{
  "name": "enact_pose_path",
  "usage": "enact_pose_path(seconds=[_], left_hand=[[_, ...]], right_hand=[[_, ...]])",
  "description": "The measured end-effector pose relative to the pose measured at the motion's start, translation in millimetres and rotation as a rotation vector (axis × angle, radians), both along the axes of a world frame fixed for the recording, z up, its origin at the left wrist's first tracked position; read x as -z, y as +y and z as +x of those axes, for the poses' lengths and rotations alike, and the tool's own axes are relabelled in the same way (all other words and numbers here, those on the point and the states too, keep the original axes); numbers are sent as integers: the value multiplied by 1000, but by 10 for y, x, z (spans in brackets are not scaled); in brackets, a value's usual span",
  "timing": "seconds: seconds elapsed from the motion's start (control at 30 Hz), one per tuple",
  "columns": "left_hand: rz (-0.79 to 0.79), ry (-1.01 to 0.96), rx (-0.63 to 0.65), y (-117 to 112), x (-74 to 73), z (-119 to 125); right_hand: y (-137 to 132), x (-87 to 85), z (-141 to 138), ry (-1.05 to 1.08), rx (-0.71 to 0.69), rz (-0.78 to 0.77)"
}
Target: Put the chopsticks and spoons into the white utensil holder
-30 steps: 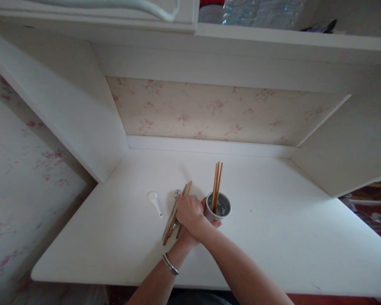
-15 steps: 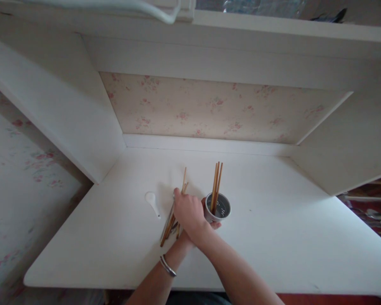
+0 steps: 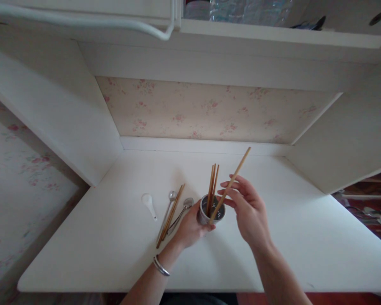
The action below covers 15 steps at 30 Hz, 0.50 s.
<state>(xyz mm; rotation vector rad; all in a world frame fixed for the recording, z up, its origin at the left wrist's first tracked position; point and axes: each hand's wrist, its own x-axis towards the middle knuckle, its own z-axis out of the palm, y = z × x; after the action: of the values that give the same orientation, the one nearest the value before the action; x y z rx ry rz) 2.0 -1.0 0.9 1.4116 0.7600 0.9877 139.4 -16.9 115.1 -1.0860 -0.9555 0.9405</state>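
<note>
My left hand (image 3: 190, 225) is wrapped round a grey utensil holder (image 3: 203, 218) with small holes in its bottom. Three chopsticks (image 3: 213, 182) stand upright inside it, leaning on its left side. In my right hand (image 3: 247, 207), a single lighter chopstick (image 3: 239, 165) is pinched between thumb and fingers, slanting, its lower end at the holder's front rim. Left of the holder lie two more chopsticks (image 3: 174, 210), a long metal spoon (image 3: 172, 196) and other metal spoons (image 3: 188, 202), partly overlapping. A white ceramic spoon (image 3: 148, 204) lies farther left.
Everything rests on a white desk (image 3: 98, 245) with a rounded front left corner. Side panels and a low back ledge (image 3: 190, 144) enclose it. Above hangs a shelf (image 3: 273, 34) holding clear plastic items.
My right hand has moved from the utensils on the left over to the right of the holder, bringing one chopstick with it. My left hand still holds the holder.
</note>
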Motion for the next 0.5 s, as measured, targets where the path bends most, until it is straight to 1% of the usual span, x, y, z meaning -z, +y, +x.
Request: enact_pose_path(seconds=[0.07, 0.13, 0.23, 0.33, 0.4, 0.5], left_hand=[[-48, -25, 12, -14, -6, 9], [-75, -34, 10, -26, -7, 18], [-93, -57, 6, -34, -4, 28], [-103, -68, 6, -34, 6, 39], [-112, -84, 13, -32, 20, 49], [-126, -130, 34, -28, 51, 65]], right_hand=[[62, 8, 199, 32, 79, -4], [126, 54, 317, 46, 119, -16], [221, 188, 361, 37, 125, -35], [292, 370, 320, -6, 103, -60], [313, 491, 281, -108, 99, -96], [301, 625, 228, -363, 108, -122]])
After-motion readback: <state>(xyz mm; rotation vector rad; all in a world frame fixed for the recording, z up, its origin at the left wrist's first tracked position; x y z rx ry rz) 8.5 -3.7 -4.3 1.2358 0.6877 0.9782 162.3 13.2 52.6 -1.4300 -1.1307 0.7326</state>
